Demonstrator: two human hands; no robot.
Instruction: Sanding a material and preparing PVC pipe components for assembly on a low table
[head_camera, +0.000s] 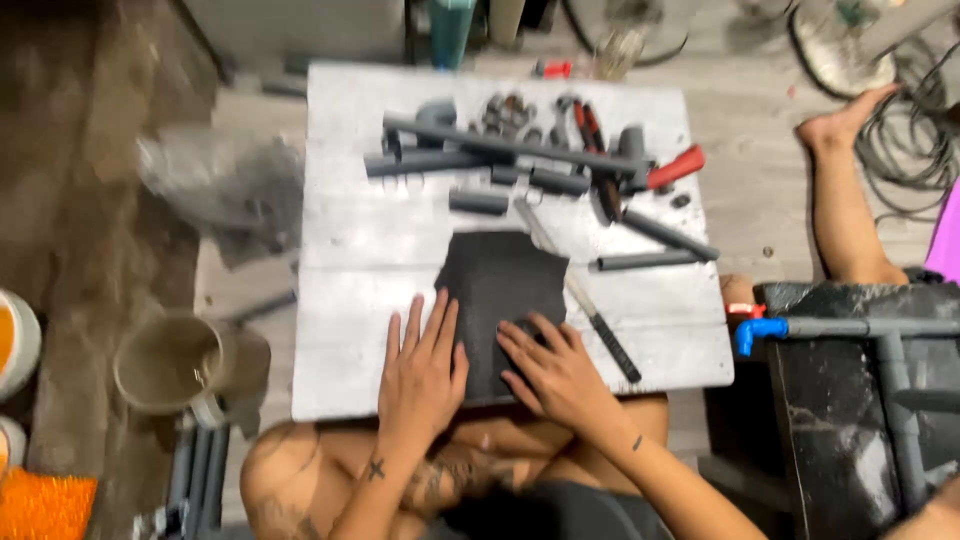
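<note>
Fingers (440, 320) of both hands flat on dark sheet (497, 290)

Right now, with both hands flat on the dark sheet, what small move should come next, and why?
Probably keep the left hand pressing the dark sheet flat on the white board and slide the right hand across it. Both palms already rest on it, and the long file lies just beside.

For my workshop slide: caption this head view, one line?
Both hands, left and right, press a dark sheet flat on a white board.
</note>
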